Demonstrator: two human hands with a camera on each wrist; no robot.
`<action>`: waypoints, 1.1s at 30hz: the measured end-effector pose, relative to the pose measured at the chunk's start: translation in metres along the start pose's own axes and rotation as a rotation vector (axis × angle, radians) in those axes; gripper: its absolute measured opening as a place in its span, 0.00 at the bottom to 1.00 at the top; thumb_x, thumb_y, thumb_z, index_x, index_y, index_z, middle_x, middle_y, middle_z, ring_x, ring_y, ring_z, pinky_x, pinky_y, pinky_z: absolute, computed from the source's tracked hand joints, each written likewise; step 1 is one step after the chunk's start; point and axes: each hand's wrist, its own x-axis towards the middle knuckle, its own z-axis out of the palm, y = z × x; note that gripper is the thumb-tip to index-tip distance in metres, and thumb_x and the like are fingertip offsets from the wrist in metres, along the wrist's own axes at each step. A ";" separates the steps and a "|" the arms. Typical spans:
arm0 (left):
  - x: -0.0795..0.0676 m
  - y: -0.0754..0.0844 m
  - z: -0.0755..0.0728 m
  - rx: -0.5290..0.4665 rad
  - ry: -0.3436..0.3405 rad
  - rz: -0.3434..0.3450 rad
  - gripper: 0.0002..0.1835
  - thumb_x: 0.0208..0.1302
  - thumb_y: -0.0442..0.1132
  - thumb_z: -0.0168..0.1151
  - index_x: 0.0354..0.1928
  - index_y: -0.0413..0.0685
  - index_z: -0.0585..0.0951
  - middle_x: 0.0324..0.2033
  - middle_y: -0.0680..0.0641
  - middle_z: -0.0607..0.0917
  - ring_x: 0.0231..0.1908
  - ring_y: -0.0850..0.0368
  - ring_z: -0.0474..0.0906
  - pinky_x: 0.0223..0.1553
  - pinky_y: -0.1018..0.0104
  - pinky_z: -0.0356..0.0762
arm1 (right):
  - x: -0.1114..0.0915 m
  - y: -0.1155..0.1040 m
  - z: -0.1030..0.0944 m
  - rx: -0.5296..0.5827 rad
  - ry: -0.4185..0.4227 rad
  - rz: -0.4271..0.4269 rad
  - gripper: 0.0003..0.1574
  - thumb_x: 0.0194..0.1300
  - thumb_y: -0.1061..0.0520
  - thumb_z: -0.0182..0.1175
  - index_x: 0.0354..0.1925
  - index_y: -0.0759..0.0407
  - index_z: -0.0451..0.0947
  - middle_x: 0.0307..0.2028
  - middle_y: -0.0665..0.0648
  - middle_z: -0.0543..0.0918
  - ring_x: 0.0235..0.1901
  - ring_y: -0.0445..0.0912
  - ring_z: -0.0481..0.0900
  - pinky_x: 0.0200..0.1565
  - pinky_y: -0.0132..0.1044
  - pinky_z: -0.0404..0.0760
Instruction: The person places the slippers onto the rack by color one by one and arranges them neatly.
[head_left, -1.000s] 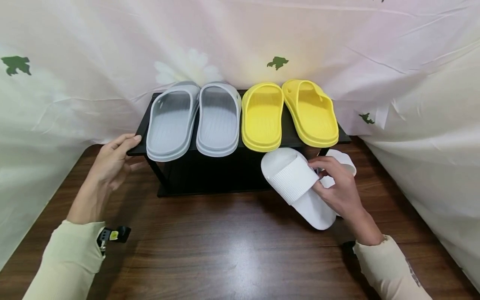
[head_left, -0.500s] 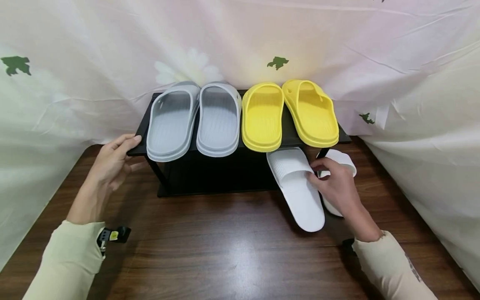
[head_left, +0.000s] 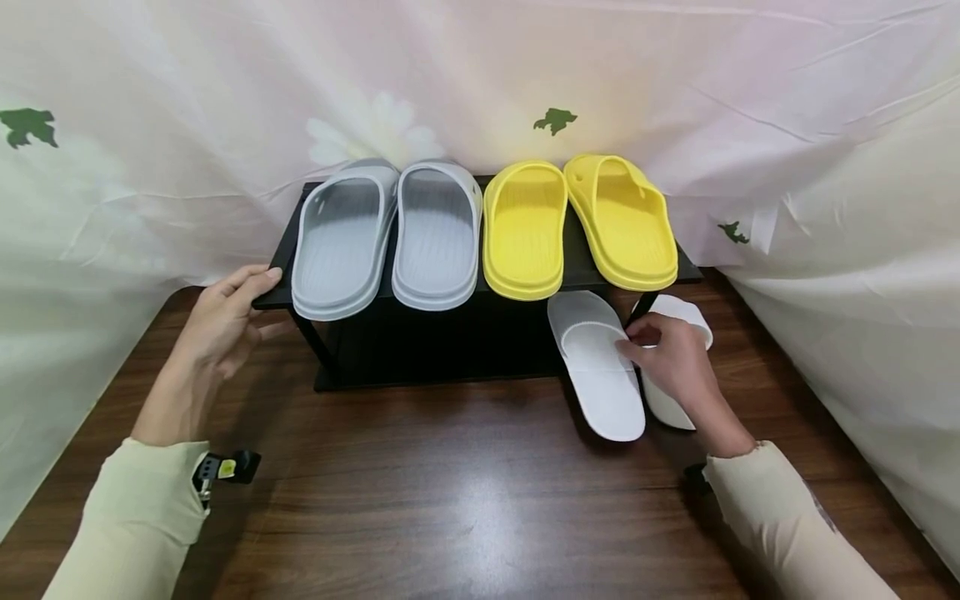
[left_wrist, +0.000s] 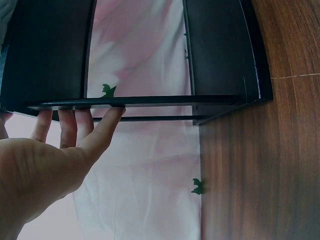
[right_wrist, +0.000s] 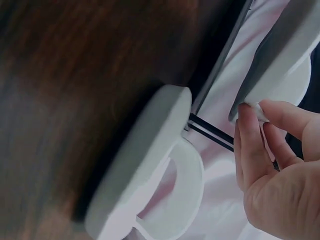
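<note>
My right hand (head_left: 675, 358) pinches a white slide sandal (head_left: 606, 396) by the side edge near its strap. The sandal's toe reaches under the front edge of the rack's top board, its heel pointing toward me. In the right wrist view, thumb and fingers meet at the edge of this slide sandal (right_wrist: 282, 60), which is raised and tilted. A second white slide sandal (head_left: 666, 407) lies on the floor just right of the rack, partly behind my hand. My left hand (head_left: 225, 321) grips the left end of the black shoe rack (head_left: 291, 237), thumb on top and fingers below.
A grey pair of clogs (head_left: 437, 237) and a yellow pair of clogs (head_left: 525, 233) stand side by side on the top board. Beneath is the dark lower shelf (head_left: 435, 350). Patterned cloth (head_left: 480, 83) hangs behind and at both sides; the floor (head_left: 420, 483) is brown wood.
The white slide sandal in my right hand has swung from slanting to nearly straight, and its toe has moved in under the top board. My left hand stays on the rack.
</note>
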 end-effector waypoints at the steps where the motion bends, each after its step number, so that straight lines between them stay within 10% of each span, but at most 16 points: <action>1: 0.000 0.000 0.000 0.003 0.002 0.000 0.08 0.71 0.41 0.66 0.47 0.47 0.85 0.47 0.49 0.80 0.38 0.61 0.84 0.41 0.60 0.85 | 0.001 0.001 0.001 0.002 -0.005 0.010 0.05 0.59 0.66 0.72 0.33 0.67 0.84 0.31 0.62 0.88 0.34 0.57 0.87 0.29 0.29 0.77; 33: -0.003 0.001 -0.001 -0.017 -0.028 0.007 0.08 0.73 0.41 0.64 0.47 0.46 0.85 0.46 0.49 0.81 0.38 0.61 0.84 0.42 0.59 0.86 | 0.013 0.016 0.002 0.009 -0.289 0.300 0.18 0.68 0.52 0.67 0.35 0.68 0.81 0.28 0.59 0.85 0.25 0.47 0.87 0.25 0.36 0.79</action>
